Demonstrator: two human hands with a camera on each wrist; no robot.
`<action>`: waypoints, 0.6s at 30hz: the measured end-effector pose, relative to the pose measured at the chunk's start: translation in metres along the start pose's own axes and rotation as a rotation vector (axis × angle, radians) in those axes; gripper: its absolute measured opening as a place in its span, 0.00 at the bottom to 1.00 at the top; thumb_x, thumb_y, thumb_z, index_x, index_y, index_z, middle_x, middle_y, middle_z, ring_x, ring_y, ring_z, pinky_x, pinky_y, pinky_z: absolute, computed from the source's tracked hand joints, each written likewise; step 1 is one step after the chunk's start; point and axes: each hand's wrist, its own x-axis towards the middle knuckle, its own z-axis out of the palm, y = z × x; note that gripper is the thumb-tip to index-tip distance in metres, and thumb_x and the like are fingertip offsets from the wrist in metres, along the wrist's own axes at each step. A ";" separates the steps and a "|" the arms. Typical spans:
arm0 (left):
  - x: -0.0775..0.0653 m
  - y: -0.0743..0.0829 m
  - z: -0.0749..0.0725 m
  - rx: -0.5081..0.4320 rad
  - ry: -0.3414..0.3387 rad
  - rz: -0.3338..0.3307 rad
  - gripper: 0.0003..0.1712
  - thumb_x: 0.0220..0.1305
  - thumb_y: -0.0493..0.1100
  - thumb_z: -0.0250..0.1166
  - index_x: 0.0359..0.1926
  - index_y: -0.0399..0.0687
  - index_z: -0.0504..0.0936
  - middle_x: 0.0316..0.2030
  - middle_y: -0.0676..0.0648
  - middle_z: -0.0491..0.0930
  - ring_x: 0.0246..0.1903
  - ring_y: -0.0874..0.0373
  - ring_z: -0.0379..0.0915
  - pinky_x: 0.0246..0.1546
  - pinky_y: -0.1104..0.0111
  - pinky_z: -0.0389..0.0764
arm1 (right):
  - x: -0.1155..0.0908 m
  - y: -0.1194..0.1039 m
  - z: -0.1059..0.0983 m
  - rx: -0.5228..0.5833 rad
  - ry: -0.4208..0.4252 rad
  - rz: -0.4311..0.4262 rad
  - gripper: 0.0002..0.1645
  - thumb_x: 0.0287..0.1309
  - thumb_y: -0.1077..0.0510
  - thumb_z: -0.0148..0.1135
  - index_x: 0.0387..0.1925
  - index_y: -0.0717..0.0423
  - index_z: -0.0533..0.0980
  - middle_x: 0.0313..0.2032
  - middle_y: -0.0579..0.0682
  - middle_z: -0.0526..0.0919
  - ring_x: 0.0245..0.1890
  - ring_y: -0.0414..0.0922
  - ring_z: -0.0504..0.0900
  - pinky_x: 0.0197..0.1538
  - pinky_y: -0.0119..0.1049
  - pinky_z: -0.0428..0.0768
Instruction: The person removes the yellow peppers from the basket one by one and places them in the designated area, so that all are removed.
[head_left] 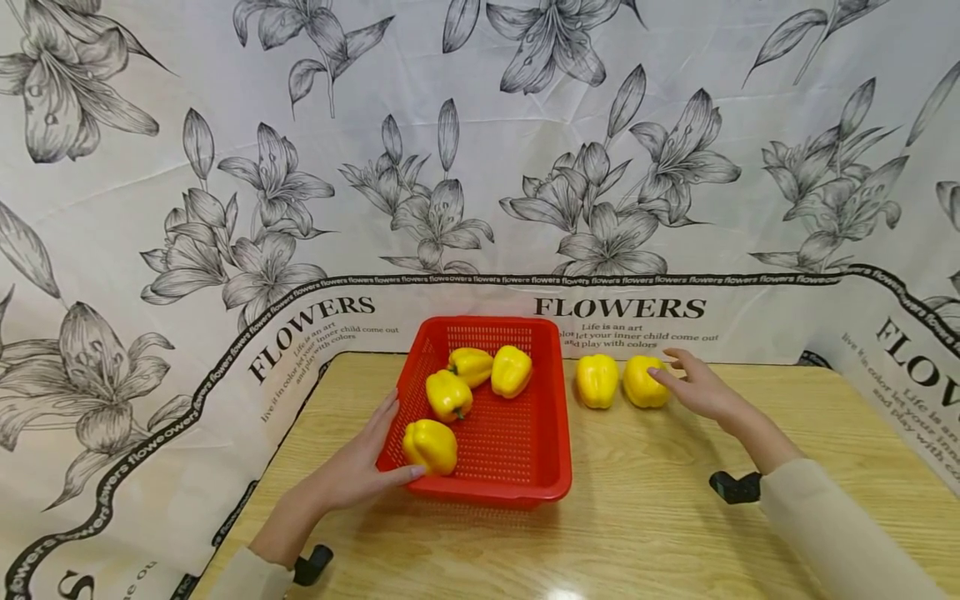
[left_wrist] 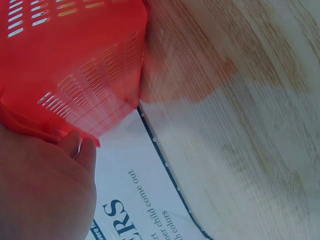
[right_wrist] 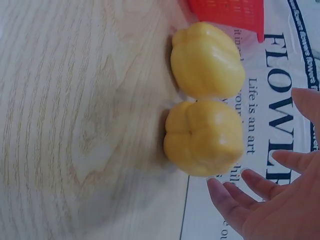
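Note:
My left hand (head_left: pixel 347 473) holds the left rim of a red plastic basket (head_left: pixel 564 425), thumb along the near corner and fingers along the outer side. The left wrist view shows fingertips at the rim of the basket (left_wrist: pixel 65 65). Several yellow bell peppers lie inside, one pepper (head_left: pixel 431 447) close to the left thumb. Two more stand side by side on the table, a left one (head_left: pixel 597 382) and a right one (head_left: pixel 643 385). Beside the right pepper (right_wrist: pixel 205 137), my right hand (right_wrist: pixel 280 205) has its fingers spread, with nothing in its grasp.
The wooden table (head_left: pixel 637 517) carries the basket and the loose peppers. Behind it hangs a white cloth (head_left: pixel 480 250) printed with flowers and lettering, close to the basket's far end. Black straps or mounts (head_left: pixel 735 487) show at both wrists.

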 end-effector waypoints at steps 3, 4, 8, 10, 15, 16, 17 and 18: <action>0.000 0.000 -0.001 0.001 0.000 -0.001 0.67 0.60 0.74 0.65 0.83 0.50 0.38 0.82 0.52 0.33 0.79 0.43 0.43 0.73 0.43 0.58 | -0.004 -0.007 0.000 -0.019 0.003 -0.033 0.52 0.77 0.36 0.47 0.78 0.72 0.43 0.71 0.81 0.51 0.67 0.78 0.57 0.63 0.73 0.65; 0.000 0.000 -0.001 -0.002 -0.001 -0.001 0.67 0.60 0.74 0.65 0.83 0.50 0.38 0.82 0.52 0.33 0.79 0.43 0.44 0.73 0.43 0.58 | -0.005 -0.010 0.000 -0.025 0.005 -0.046 0.52 0.77 0.37 0.48 0.78 0.72 0.44 0.71 0.81 0.52 0.67 0.79 0.58 0.63 0.73 0.66; 0.000 0.000 0.000 -0.006 -0.003 -0.002 0.67 0.60 0.73 0.65 0.83 0.50 0.38 0.82 0.52 0.33 0.79 0.43 0.44 0.73 0.43 0.58 | -0.011 -0.022 0.003 -0.038 0.020 -0.098 0.49 0.77 0.39 0.50 0.78 0.71 0.46 0.70 0.81 0.53 0.65 0.79 0.60 0.61 0.73 0.67; 0.000 0.000 -0.001 -0.004 -0.002 -0.004 0.67 0.60 0.74 0.65 0.83 0.51 0.37 0.82 0.52 0.33 0.79 0.43 0.44 0.73 0.43 0.58 | -0.014 -0.030 0.005 -0.039 0.029 -0.122 0.48 0.77 0.41 0.52 0.77 0.70 0.48 0.70 0.80 0.54 0.64 0.78 0.60 0.61 0.73 0.67; 0.000 -0.001 0.000 0.001 0.004 0.001 0.67 0.60 0.74 0.65 0.83 0.51 0.38 0.82 0.51 0.33 0.79 0.43 0.43 0.72 0.42 0.58 | -0.020 -0.046 0.011 -0.034 0.033 -0.160 0.47 0.76 0.42 0.55 0.77 0.68 0.50 0.70 0.78 0.57 0.65 0.77 0.62 0.60 0.73 0.68; 0.000 -0.001 0.000 0.002 0.003 0.003 0.67 0.60 0.74 0.65 0.83 0.51 0.38 0.82 0.51 0.33 0.79 0.43 0.43 0.72 0.42 0.58 | -0.021 -0.049 0.012 -0.034 0.033 -0.167 0.46 0.76 0.43 0.55 0.77 0.68 0.51 0.70 0.78 0.58 0.65 0.77 0.62 0.60 0.73 0.69; 0.000 -0.001 0.000 0.000 0.002 0.004 0.66 0.60 0.74 0.65 0.83 0.51 0.38 0.82 0.52 0.33 0.79 0.43 0.43 0.72 0.42 0.58 | -0.022 -0.052 0.013 -0.031 0.032 -0.170 0.46 0.75 0.43 0.55 0.77 0.67 0.51 0.70 0.78 0.58 0.65 0.76 0.62 0.60 0.73 0.69; 0.000 -0.001 0.000 0.000 0.002 0.004 0.66 0.60 0.74 0.65 0.83 0.51 0.38 0.82 0.52 0.33 0.79 0.43 0.43 0.72 0.42 0.58 | -0.023 -0.055 0.015 -0.026 0.030 -0.175 0.46 0.75 0.43 0.56 0.78 0.66 0.51 0.70 0.77 0.58 0.66 0.76 0.62 0.60 0.72 0.70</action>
